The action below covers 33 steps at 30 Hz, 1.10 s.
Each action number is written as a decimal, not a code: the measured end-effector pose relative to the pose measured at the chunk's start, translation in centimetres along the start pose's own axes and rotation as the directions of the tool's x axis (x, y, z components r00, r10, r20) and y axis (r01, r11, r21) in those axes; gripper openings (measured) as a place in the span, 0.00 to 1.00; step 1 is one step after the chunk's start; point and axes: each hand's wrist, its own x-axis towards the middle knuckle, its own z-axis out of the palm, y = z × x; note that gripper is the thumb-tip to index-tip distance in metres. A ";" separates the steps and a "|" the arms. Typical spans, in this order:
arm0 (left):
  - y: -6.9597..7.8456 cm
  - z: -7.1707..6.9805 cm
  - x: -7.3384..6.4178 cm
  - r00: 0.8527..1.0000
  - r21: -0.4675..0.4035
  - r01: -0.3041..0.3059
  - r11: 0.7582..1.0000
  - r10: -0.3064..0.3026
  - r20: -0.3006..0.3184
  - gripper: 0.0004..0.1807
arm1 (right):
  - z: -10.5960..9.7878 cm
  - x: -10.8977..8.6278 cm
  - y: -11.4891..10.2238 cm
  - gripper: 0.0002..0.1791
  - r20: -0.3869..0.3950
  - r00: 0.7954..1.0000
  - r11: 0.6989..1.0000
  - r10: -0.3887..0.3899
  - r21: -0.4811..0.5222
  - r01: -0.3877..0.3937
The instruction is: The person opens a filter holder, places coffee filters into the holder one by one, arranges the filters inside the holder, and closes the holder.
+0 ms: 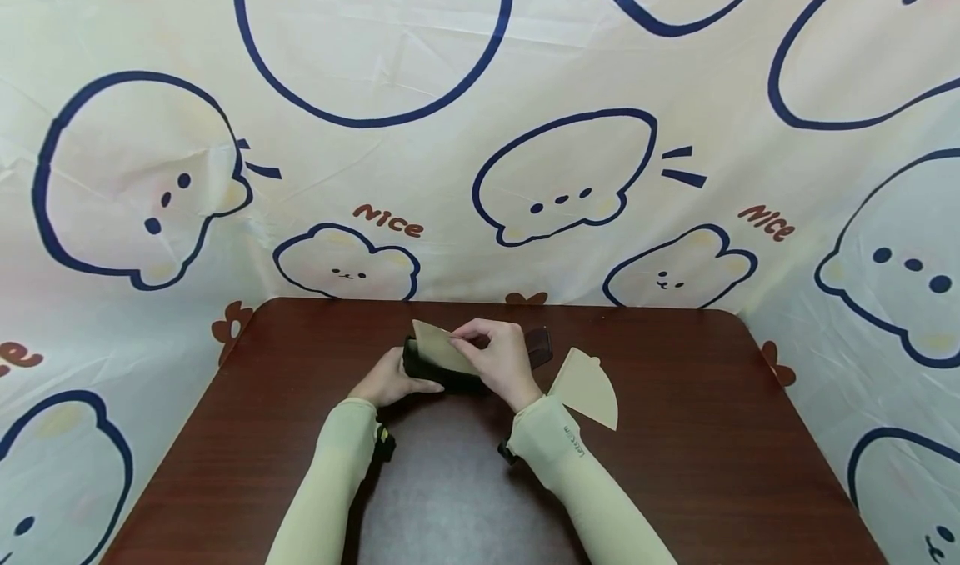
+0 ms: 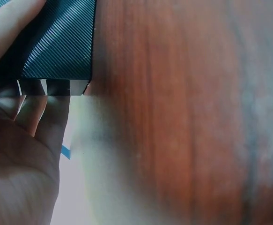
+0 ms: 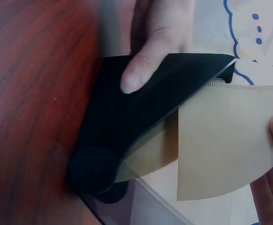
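Black holder (image 3: 108,115) is clasped in my left grip (image 1: 396,379); my right grip (image 1: 506,361) pinches a beige paper filter (image 3: 225,140) partly inside.

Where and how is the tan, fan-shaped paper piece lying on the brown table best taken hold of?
Probably pinch the tan paper piece by its curved edge, from the person's right: it lies flat and that edge faces away from the pale fabric sleeve beside its left corner.

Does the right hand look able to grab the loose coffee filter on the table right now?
Probably not just yet: the right hand is pinching another filter at the black holder. Otherwise the way looks fairly free, since the loose coffee filter lies beside the right sleeve, mostly uncovered.
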 end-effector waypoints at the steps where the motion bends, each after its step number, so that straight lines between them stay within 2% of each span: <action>1: 0.0 0.0 0.0 1.000 -0.001 0.000 1.000 0.000 0.003 0.29 | 0.1 -0.1 0.1 0.01 0.007 1.000 1.000 0.000 -0.012 0.000; 7: -0.1 -0.1 0.0 1.000 -0.001 0.002 1.000 -0.002 0.011 0.29 | 0.6 -0.6 0.7 0.02 0.067 0.998 0.996 -0.021 -0.084 0.027; 13: 0.0 -0.1 0.0 1.000 -0.001 0.001 1.000 -0.001 0.010 0.27 | 1.1 -0.8 1.0 0.02 0.109 0.994 0.993 -0.007 -0.120 0.020; 22: -0.1 0.0 0.1 1.000 -0.011 -0.002 1.000 0.003 0.015 0.26 | 1.5 -0.5 1.2 0.03 0.077 0.997 0.991 -0.013 -0.135 0.024; 28: -0.1 -0.1 0.1 1.000 -0.014 -0.006 1.000 0.006 0.024 0.26 | 1.9 -0.7 1.5 0.02 0.080 0.997 0.945 -0.014 -0.324 0.039; 33: -0.1 -0.2 0.1 1.000 -0.016 0.003 1.000 -0.002 0.027 0.25 | 2.2 -0.7 1.6 0.04 0.055 0.996 0.918 -0.067 -0.388 0.083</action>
